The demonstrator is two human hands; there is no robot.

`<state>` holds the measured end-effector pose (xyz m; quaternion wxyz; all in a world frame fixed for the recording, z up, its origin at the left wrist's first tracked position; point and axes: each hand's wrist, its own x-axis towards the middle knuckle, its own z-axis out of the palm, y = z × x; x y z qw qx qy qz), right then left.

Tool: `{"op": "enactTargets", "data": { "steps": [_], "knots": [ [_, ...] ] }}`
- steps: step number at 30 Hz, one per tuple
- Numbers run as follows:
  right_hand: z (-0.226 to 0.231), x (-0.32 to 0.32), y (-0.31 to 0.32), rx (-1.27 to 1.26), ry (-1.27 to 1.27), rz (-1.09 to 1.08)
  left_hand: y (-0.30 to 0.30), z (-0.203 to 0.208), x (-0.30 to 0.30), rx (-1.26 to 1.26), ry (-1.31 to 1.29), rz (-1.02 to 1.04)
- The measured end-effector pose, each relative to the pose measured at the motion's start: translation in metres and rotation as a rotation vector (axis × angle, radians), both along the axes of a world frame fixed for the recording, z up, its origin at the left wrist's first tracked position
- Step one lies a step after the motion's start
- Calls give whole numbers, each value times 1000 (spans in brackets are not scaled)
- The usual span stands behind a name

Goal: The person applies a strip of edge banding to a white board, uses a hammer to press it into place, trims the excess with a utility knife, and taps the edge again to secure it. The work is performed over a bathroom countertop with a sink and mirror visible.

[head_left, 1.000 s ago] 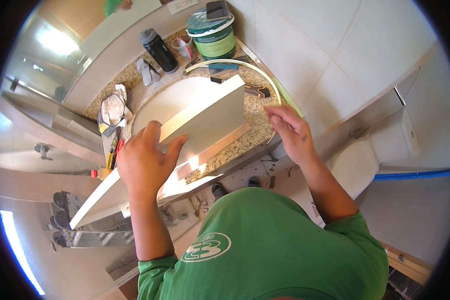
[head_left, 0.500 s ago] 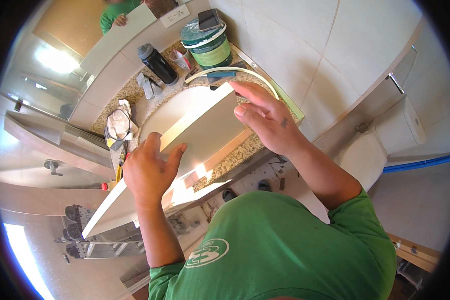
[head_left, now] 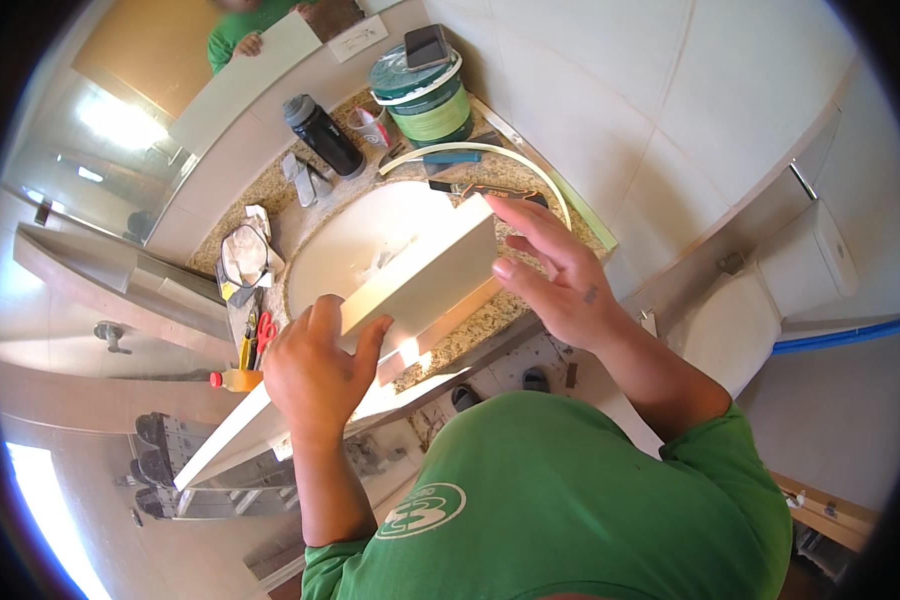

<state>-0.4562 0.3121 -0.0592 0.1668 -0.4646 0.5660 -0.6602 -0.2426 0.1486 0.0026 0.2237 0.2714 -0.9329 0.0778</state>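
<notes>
A long white board (head_left: 425, 285) lies slanted over the oval white sink (head_left: 335, 250) in a speckled granite counter (head_left: 470, 330). My left hand (head_left: 315, 375) grips the board's near edge around its middle, thumb on top. My right hand (head_left: 550, 275) is at the board's far right end. Its index finger and thumb span the end's width, and the other fingers are stretched out.
Behind the sink stand a black bottle (head_left: 322, 135) and a green bucket (head_left: 428, 100) with a phone (head_left: 427, 45) on its lid. A curved white strip (head_left: 500, 155) lies beside them. Safety glasses (head_left: 242, 255), red scissors (head_left: 265, 330), toilet (head_left: 770, 290), stepladder (head_left: 180, 460).
My right hand has moved from the counter's right side onto the board and now holds its far end. My left hand keeps its grip, and the view has shifted.
</notes>
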Motion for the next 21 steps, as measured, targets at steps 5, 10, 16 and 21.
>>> {"op": "enactTargets", "data": {
  "steps": [5, 10, 16, 21],
  "knots": [
    [-2, -2, 12, -7, -19, 38, 14, -2, 6, 34, 27, -13],
    [-7, 4, 13, -21, 62, 7, 13, -2, 6, 1, 29, -25],
    [-61, -18, 18, 216, 62, -187, 4, -2, 1, -10, 10, -25],
    [-143, -41, 32, 547, 24, -344, 3, -1, 1, 2, -16, -4]
  ]
}}
